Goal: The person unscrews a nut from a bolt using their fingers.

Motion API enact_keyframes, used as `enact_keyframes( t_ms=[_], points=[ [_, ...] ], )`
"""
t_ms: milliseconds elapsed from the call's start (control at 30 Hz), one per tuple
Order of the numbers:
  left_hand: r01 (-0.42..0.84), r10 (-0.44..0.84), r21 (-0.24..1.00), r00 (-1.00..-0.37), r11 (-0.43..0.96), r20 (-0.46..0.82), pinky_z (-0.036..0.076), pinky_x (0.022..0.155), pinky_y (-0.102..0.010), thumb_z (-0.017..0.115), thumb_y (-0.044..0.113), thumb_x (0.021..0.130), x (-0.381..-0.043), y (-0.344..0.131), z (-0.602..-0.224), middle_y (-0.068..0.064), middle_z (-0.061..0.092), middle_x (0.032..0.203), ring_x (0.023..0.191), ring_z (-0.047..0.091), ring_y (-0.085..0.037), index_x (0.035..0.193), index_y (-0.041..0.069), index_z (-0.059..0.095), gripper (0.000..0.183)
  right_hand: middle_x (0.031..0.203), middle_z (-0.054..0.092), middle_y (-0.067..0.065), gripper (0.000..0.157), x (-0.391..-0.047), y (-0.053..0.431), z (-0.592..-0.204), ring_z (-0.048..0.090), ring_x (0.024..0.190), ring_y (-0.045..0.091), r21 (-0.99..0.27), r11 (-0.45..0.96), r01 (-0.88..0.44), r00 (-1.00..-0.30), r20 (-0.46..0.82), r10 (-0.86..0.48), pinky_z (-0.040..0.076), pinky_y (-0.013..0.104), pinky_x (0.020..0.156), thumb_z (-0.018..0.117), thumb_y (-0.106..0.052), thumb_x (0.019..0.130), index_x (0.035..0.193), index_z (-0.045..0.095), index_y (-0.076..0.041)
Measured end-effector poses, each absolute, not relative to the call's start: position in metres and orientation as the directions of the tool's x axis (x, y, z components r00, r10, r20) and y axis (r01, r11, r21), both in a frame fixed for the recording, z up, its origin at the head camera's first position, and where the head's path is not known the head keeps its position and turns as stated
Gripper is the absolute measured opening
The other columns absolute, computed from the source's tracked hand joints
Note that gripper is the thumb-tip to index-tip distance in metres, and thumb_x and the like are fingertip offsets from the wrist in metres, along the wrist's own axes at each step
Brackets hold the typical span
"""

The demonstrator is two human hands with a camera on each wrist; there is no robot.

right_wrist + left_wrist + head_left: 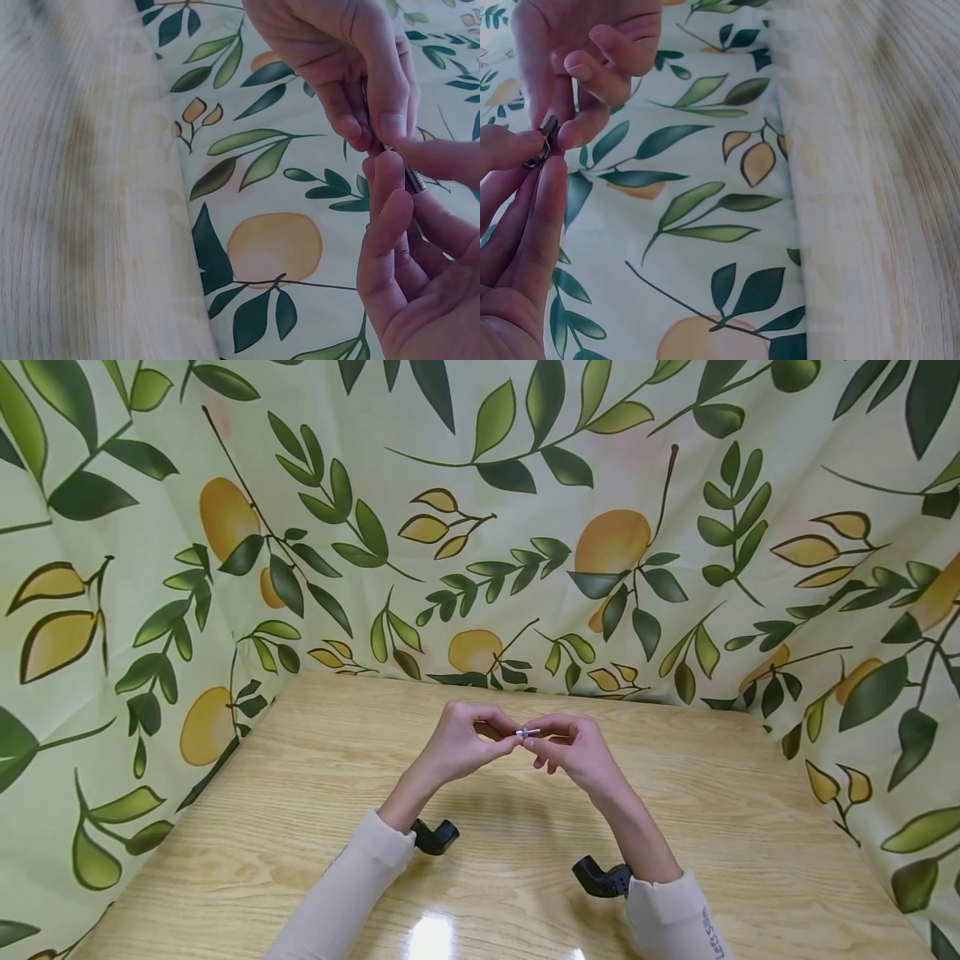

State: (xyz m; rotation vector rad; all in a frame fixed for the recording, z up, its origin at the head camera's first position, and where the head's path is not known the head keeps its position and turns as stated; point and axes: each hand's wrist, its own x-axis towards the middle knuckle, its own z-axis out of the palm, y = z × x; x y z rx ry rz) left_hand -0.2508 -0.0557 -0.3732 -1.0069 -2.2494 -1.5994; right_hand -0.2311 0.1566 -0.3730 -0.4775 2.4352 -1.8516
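Observation:
Both hands meet above the middle of the table and hold a small silver bolt [531, 732] between their fingertips. Ridges like a thread show on the bolt [415, 181] in the right wrist view. My left hand [463, 745] pinches its left end with thumb and fingers. From the other side, my right hand [576, 750] pinches it between thumb and forefinger, the other fingers loosely curled below. A wider part, perhaps a nut, sits near the left fingertips; the fingers cover much of it. In the left wrist view the metal piece [547, 129] shows dark between the fingertips.
Under the hands lies a light wood-grain table [360, 743]. Cloth [480, 610] printed with leaves and fruit hangs behind it and along both sides. A black wrist device [437, 837] is on the left wrist, another black device [602, 877] on the right.

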Motion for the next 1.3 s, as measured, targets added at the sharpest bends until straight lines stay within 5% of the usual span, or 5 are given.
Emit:
enact_keyframes(
  t_ms=[800,1300],
  points=[
    [0.632,0.408,0.751,-0.747,0.19,0.525,0.064,0.071,-0.025,0.083,0.003,0.084,-0.2502,-0.0554,-0.3723,-0.009,0.079,0.085,0.073,0.074,-0.013,0.091,0.004,0.081,0.007,0.096,0.074,0.004,0.026,-0.2301,0.1563,-0.3726,0.068,0.067,0.015,-0.945,0.217,-0.243,-0.945,0.18,-0.271,0.055,0.026,0.057,0.072,-0.015,0.097,0.117,0.071,0.002],
    [0.635,0.411,0.752,-0.742,0.179,0.529,0.064,0.072,-0.024,0.082,0.002,0.085,-0.2503,-0.056,-0.3728,-0.009,0.079,0.086,0.074,0.073,-0.009,0.092,0.003,0.08,0.008,0.104,0.074,0.014,0.029,-0.2299,0.1581,-0.3716,0.068,0.067,0.014,-0.944,0.215,-0.249,-0.946,0.189,-0.265,0.056,0.027,0.057,0.074,-0.014,0.095,0.118,0.072,0.003]
  ],
)
